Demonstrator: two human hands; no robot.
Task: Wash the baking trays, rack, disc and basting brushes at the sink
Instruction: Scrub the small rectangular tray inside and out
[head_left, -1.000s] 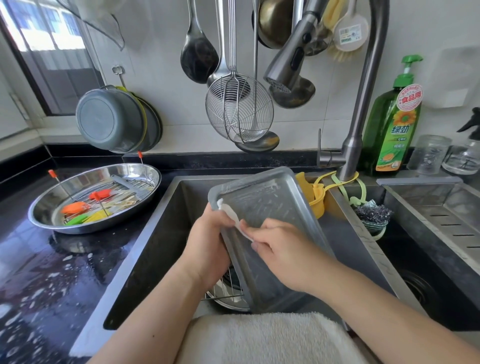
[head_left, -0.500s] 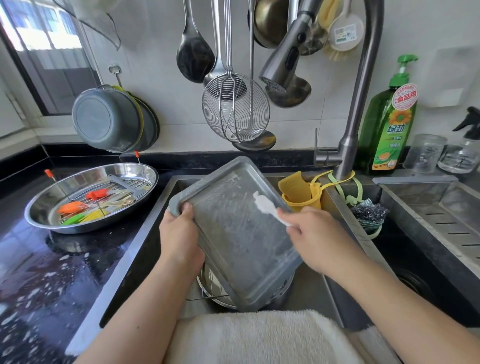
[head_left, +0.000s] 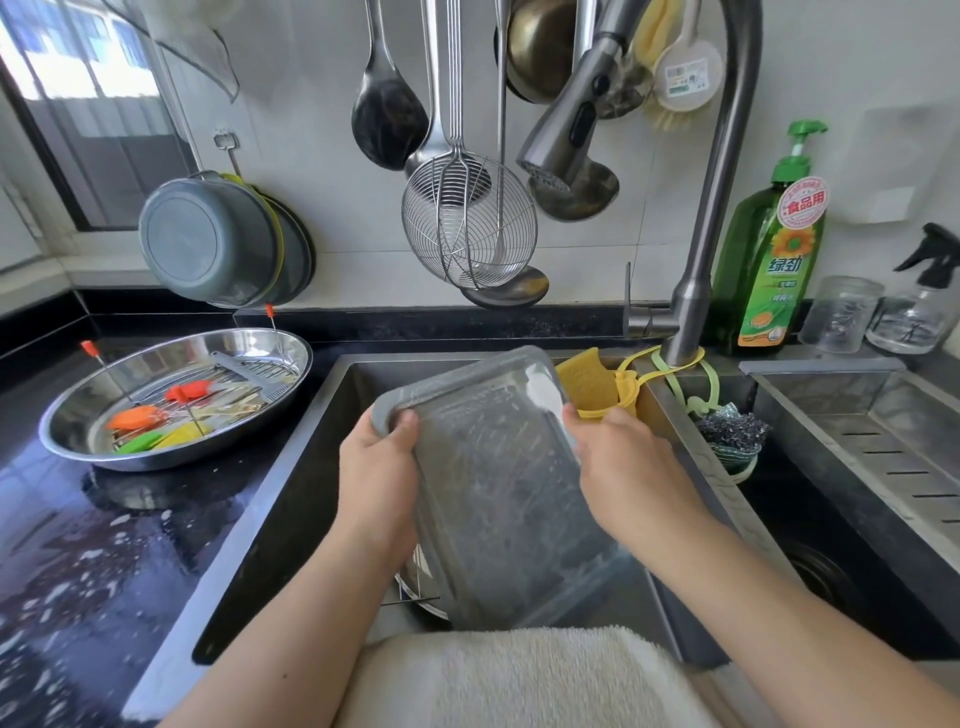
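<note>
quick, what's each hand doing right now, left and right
Left hand: grips the top-left corner of the grey rectangular metal baking tray.
Right hand: holds a white cloth against the tray's top-right edge.

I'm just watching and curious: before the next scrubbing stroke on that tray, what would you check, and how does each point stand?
1. Left hand grips the grey rectangular metal baking tray by its corner: ok.
2. Right hand holds the white scrubbing cloth: ok.
3. Tray held over the dark steel sink: ok.
4. Chrome tap spray head running: not ok, no water seen.
5. Tray clean: cannot tell.
</note>
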